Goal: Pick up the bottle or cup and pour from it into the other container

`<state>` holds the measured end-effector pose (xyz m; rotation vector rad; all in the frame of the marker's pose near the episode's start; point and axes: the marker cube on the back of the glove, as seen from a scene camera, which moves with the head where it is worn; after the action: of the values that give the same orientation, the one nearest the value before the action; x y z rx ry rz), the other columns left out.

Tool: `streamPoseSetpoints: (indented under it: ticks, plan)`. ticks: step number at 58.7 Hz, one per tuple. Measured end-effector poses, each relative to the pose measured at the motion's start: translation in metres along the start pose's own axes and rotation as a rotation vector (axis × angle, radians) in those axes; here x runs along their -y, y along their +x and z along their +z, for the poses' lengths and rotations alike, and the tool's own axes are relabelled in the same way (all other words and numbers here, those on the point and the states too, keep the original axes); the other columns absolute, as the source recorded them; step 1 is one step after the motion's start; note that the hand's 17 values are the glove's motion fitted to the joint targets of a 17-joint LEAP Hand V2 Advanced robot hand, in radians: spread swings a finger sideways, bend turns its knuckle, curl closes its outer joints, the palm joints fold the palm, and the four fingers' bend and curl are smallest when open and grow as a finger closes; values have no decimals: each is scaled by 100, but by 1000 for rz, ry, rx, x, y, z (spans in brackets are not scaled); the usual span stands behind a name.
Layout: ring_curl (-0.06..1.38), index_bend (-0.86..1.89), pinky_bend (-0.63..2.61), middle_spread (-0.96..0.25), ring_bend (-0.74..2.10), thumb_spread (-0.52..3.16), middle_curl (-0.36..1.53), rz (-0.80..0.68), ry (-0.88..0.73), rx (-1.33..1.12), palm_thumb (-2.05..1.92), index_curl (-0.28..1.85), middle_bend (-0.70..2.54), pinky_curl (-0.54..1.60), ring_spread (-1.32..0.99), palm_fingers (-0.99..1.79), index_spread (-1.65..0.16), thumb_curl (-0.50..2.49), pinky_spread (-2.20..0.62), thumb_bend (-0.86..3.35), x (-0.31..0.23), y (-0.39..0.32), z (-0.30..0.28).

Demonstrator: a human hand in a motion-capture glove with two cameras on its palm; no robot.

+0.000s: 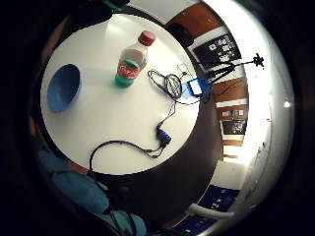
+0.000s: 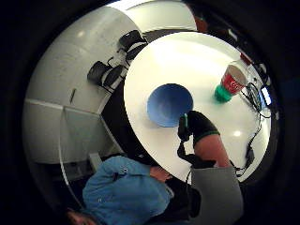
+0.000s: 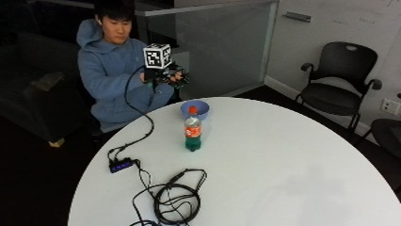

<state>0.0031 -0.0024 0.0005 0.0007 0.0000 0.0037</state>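
The capped bottle (image 3: 192,132) stands upright on the white worktop (image 3: 282,155) just in front of the blue bowl (image 3: 199,108), probably light and slick, best taken around its labelled middle, while the gloved right hand (image 3: 164,75) hovers raised, holding nothing, its finger spread unclear.

A round white table (image 3: 294,160) fills the lower right of the outside view, its top shiny with soft reflections. At the upper right a black office chair (image 3: 338,84) with armrests stands against a pale wall (image 3: 338,28), and a wall socket (image 3: 390,107) sits low on that wall at the right edge. A glass partition (image 3: 219,47) with a metal handle (image 3: 296,17) runs across the upper middle. The floor (image 3: 37,179) is dark along the left side.
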Motion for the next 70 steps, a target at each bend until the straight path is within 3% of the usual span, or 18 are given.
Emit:
streamPoseSetpoints:
  ticks: [8,19,53,70]
  plan:
    - [15,16,35,0,39,68,12,16,-16,25,62,15,19,17,10,40,-30,21,18,30,3,6,5]
    - [20,15,35,0,42,87,19,37,-13,31,67,20,19,22,13,37,-35,29,22,21,-5,25,6]
    - [26,13,34,1,44,98,29,209,115,269,72,23,19,31,14,33,-37,42,24,-3,-60,174,-3]
    - [28,12,35,1,45,97,31,229,149,445,68,22,20,33,14,31,-37,43,24,-3,-52,238,10]
